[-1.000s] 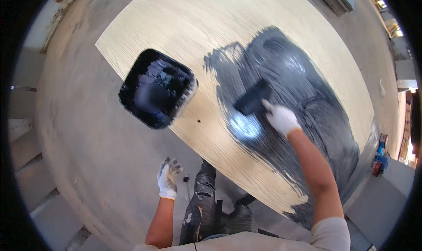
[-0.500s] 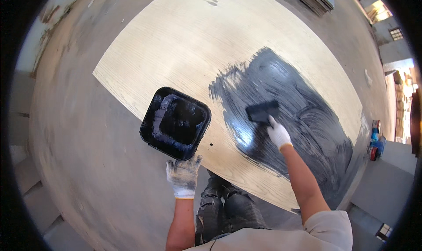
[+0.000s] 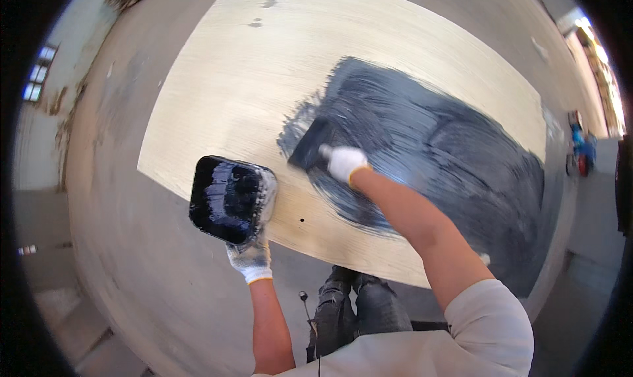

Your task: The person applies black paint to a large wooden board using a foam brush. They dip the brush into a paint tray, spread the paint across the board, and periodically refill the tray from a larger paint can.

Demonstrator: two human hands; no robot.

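Observation:
My right hand [image 3: 345, 163], in a white knit glove, grips a wide dark scraper [image 3: 310, 143]. The scraper's flat blade lies on the board at the left edge of a smeared black coating [image 3: 422, 133]. In my left hand [image 3: 250, 259], whose glove is stained dark, is a square black tub [image 3: 224, 199] with rounded corners, tilted over the board's near left edge. Dark paste clings to its inside, and its outer right wall is smeared grey. The fingers of my left hand are mostly hidden by the tub. Beneath both lies a large pale wood-grain board [image 3: 217, 80].
Dark spots [image 3: 256, 23] mark the board's far left part, and a small black dot [image 3: 302, 220] lies right of the tub. Grey floor [image 3: 151, 245] surrounds the board. Blue and red equipment [image 3: 580, 149] stands off to the right. My legs [image 3: 362, 304] are close to the near edge.
My right hand has swept the scraper leftward to the coating's left edge, turning the blade. The tub has shifted left and tilted, showing its right outer wall. The whole view has turned somewhat.

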